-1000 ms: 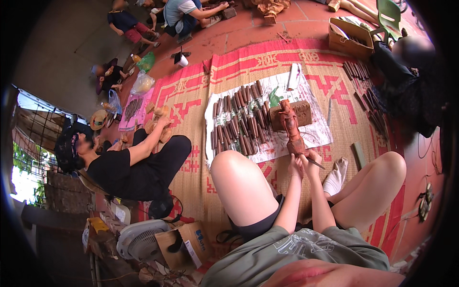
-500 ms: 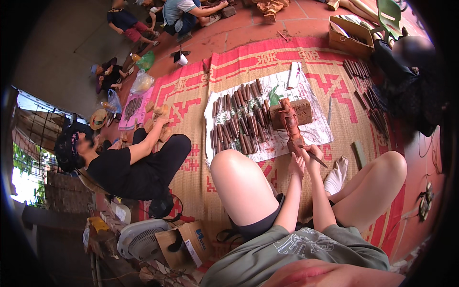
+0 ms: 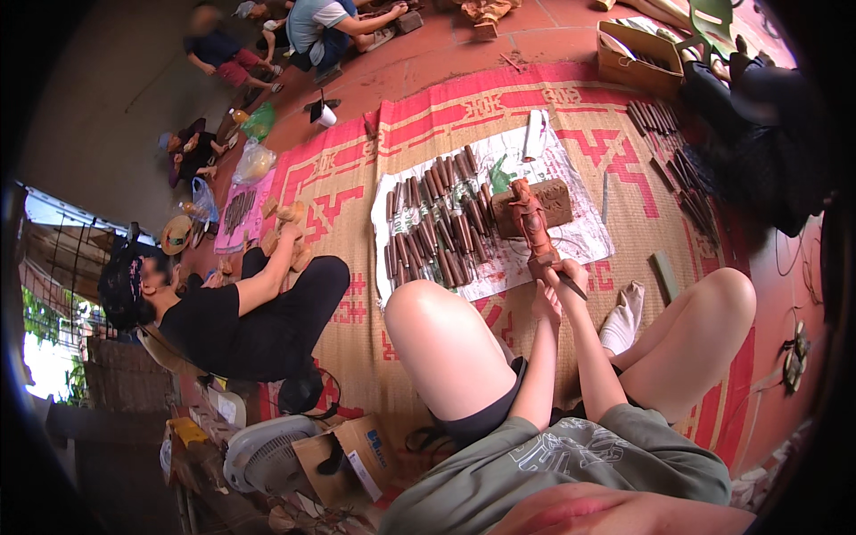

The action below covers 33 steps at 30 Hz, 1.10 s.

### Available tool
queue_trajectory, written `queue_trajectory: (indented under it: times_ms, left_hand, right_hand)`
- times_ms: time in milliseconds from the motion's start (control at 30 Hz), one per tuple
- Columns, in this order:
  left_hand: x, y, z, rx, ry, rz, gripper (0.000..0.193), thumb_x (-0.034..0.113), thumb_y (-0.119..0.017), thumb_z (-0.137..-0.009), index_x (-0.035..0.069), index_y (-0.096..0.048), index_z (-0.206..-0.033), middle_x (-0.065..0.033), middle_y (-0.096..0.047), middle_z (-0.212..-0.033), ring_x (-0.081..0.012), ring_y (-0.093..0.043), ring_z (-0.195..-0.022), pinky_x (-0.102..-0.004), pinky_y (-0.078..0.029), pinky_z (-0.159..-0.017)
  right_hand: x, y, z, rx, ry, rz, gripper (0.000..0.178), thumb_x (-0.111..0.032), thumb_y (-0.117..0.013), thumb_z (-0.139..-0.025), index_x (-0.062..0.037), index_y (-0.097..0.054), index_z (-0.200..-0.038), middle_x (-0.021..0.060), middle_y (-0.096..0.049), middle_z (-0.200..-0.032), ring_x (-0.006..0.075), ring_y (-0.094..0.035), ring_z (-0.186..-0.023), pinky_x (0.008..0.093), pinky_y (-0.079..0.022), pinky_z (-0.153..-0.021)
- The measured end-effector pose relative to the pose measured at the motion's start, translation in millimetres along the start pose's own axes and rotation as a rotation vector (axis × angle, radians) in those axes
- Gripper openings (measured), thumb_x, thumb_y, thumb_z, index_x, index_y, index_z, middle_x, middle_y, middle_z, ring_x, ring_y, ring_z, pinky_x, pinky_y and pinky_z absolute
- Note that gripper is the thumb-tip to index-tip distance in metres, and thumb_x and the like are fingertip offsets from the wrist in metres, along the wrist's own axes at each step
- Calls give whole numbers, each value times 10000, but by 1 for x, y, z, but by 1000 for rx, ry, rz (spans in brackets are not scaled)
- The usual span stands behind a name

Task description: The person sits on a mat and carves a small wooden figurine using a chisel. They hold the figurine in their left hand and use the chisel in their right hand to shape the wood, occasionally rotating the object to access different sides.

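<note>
A reddish-brown carved wooden figurine (image 3: 532,223) leans against a wooden block (image 3: 555,205), its base toward me. At that base, my right hand (image 3: 568,280) is closed around a dark, slim carving chisel (image 3: 578,289), one end of which sticks out to the lower right. My left hand (image 3: 547,305) is just below and left of it, its fingers curled up close to the base; whatever they grip is hidden. Left of the figurine, several wooden-handled carving chisels (image 3: 441,214) lie in rows on a white cloth (image 3: 584,245).
A red-and-tan woven mat (image 3: 357,236) spreads beneath. To the left sits a person in black (image 3: 236,308) holding a wooden piece. More tools (image 3: 691,192) lie at the right, near another person. A cardboard box (image 3: 352,459) and fan (image 3: 267,455) stand at lower left.
The whole view has shifted slightly left. The chisel's protruding end looks shorter and points more steeply down. Both hands remain by the figurine's base.
</note>
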<state>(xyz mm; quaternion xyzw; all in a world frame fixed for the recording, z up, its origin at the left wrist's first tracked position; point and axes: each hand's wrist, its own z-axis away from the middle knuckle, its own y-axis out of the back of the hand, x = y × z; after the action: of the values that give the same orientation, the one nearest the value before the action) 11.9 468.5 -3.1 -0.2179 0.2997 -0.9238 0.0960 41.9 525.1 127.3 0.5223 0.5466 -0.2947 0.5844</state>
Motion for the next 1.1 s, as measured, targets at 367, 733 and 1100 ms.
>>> queue_trajectory:
  times_ms: [367,733,1100]
  left_hand:
    - [9,-3,-4,-20,0,-78,599,511,-581,-852,-6,-526,-1150,-85,-600,-1085,-149,-591,-927,-263,-459,-823]
    - [31,-9,8,-19,-42,-158,599,505,-576,-857,-9,-515,-1160,-90,-592,-1098,-156,-582,-945,-266,-455,-833]
    - [191,-112,158,-241,-548,-792,599,498,-571,-862,-12,-504,-1170,-95,-584,-1111,-162,-572,-964,-270,-452,-842]
  right_hand:
    - [-6,13,9,-2,47,-39,143,-83,-666,-670,25,-586,-718,161,-574,-698,256,-593,-524,347,-488,-520]
    - [5,12,11,30,55,43,141,-98,-663,-667,26,-601,-691,158,-579,-662,275,-598,-600,361,-484,-572]
    - [-11,10,1,91,79,18,153,-112,-672,-663,15,-604,-713,143,-595,-682,276,-612,-634,341,-493,-606]
